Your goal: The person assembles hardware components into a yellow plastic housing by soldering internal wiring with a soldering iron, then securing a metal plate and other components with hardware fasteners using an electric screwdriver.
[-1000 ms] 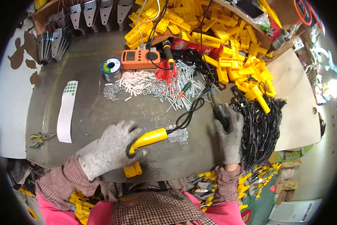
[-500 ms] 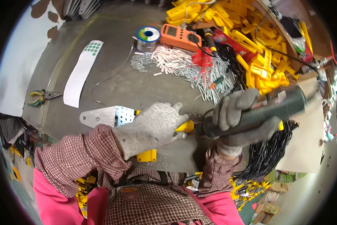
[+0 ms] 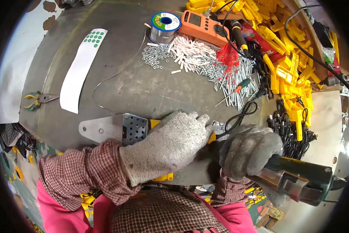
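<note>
Near the bench's left edge lie yellow-handled pliers (image 3: pixel 36 99) and a white sticker strip (image 3: pixel 81 70). At the near edge, the gloved left hand (image 3: pixel 166 149) presses flat, fingers spread, on a yellow-handled tool (image 3: pixel 159 178) whose perforated metal plate (image 3: pixel 112 127) sticks out leftward. Just beside it, the gloved right hand (image 3: pixel 250 149) is clamped around a dark green power screwdriver (image 3: pixel 298 180). A solder spool (image 3: pixel 164 25) and an orange multimeter (image 3: pixel 203 27) sit at the far edge.

Open counter ahead, clutter right

You have bare counter (image 3: pixel 143 85) beyond your hands; the paper strip (image 3: pixel 81 70) lies left, while screws (image 3: pixel 225 77), solder spool (image 3: pixel 163 26) and yellow parts (image 3: pixel 287 66) block far and right.
</note>
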Tool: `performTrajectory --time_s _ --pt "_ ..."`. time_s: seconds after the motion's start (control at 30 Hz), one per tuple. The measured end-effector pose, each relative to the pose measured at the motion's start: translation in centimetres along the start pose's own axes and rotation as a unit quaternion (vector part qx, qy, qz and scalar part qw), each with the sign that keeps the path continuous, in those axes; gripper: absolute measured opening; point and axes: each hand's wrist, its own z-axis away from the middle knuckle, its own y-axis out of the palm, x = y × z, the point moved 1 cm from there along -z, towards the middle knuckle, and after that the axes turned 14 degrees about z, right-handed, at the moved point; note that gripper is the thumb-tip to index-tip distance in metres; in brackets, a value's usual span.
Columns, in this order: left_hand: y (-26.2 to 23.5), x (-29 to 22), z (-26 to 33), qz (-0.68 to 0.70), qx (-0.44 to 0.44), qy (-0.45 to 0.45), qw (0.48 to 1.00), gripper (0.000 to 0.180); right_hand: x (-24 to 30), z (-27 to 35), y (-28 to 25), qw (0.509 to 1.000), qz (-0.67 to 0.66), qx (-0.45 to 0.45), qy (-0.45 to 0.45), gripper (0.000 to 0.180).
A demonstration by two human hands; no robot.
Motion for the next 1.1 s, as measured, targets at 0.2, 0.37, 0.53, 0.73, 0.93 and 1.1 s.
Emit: performTrajectory --time_s 0.2,0.37,0.53,0.73,0.93,1.1 --pt "0.0 -0.3 -0.5 -0.017 0.003 -0.048 0.999 0.045 0.3 -0.1 3.7 0.929 0.098 -0.352 0.060 0.074" --pt "-0.1 -0.4 0.0 0.002 -0.036 -0.031 0.999 0.043 2.6 -0.1 3.4 0.889 0.122 -0.431 -0.096 0.063" --pt "0.2 0.4 0.0 0.038 -0.056 -0.013 0.998 0.045 -0.8 1.0 3.7 0.854 0.258 -0.424 0.157 0.076" --pt "0.1 -0.1 -0.4 0.018 -0.018 -0.021 0.999 0.044 0.4 0.0 2.8 0.909 0.140 -0.392 -0.005 0.076" --pt "0.1 0.4 -0.5 0.007 0.003 -0.016 1.000 0.044 0.3 0.6 -0.1 0.980 0.081 -0.183 0.011 0.056" --pt "-0.3 -0.3 -1.0 -0.016 0.021 -0.008 1.000 0.050 -0.1 -0.6 -1.9 1.000 -0.012 -0.027 0.003 0.041"
